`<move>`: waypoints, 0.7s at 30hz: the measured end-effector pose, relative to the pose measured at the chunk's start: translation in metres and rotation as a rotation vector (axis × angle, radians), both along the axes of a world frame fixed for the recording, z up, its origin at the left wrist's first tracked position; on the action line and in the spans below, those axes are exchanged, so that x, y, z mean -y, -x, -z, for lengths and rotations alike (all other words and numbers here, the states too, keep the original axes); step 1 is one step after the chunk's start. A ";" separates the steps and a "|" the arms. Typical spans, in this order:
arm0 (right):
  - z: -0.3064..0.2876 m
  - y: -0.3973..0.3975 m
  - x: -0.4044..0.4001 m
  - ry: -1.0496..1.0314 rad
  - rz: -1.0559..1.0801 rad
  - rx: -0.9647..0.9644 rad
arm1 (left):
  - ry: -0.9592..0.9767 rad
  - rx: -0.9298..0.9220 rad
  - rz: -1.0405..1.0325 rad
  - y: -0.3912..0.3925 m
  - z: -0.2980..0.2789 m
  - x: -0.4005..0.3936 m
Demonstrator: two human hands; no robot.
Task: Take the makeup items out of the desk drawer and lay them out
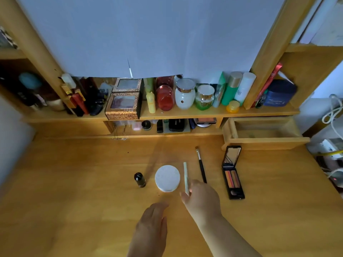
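Note:
Several makeup items lie in a row on the wooden desk (74,182): a small black bottle (140,179), a round white compact (167,178), a pale slim pencil (186,178), a black-handled brush (200,165) and an open eyeshadow palette (232,172) with its mirror up. My right hand (201,198) rests at the near end of the pencil, its fingers touching it. My left hand (151,229) hovers flat over the desk below the compact, holding nothing. The small drawer (265,140) at the back right stands pulled out; I see nothing in it.
A shelf (185,113) behind the desk holds jars, bottles and two patterned boxes (123,105). Below it a low cubby (167,126) contains more small cosmetics. Cables and a power strip (332,151) lie past the desk's right edge.

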State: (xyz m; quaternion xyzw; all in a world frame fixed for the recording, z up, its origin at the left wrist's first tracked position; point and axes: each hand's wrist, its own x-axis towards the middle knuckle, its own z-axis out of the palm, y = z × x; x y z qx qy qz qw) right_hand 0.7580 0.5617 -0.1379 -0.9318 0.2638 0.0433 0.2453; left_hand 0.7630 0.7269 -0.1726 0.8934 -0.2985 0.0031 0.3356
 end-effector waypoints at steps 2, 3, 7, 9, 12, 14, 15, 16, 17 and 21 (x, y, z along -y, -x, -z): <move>0.004 -0.006 -0.001 -0.014 0.029 -0.042 | -0.003 -0.015 0.016 -0.003 0.000 -0.003; 0.004 -0.007 0.000 -0.021 0.046 -0.048 | -0.009 -0.029 0.027 -0.004 0.000 -0.003; 0.006 -0.010 -0.001 -0.039 0.095 -0.069 | -0.034 -0.081 0.071 -0.009 -0.004 -0.005; 0.005 -0.009 0.001 -0.046 0.116 -0.074 | -0.035 -0.090 0.094 -0.012 -0.008 -0.004; 0.003 -0.005 0.005 -0.017 0.122 -0.078 | -0.014 -0.081 0.113 -0.019 -0.015 0.002; 0.001 -0.003 0.007 -0.006 0.117 -0.082 | 0.004 -0.057 0.112 -0.025 -0.020 0.008; 0.000 -0.002 0.007 -0.009 0.120 -0.080 | 0.013 -0.048 0.106 -0.028 -0.023 0.011; -0.001 -0.001 0.007 -0.023 0.126 -0.075 | 0.029 -0.039 0.093 -0.031 -0.025 0.014; -0.004 0.000 0.007 -0.049 0.141 -0.052 | 0.053 -0.041 0.070 -0.033 -0.028 0.017; -0.022 0.019 0.001 -0.363 0.210 0.140 | 0.262 -0.385 -0.165 -0.039 -0.055 0.040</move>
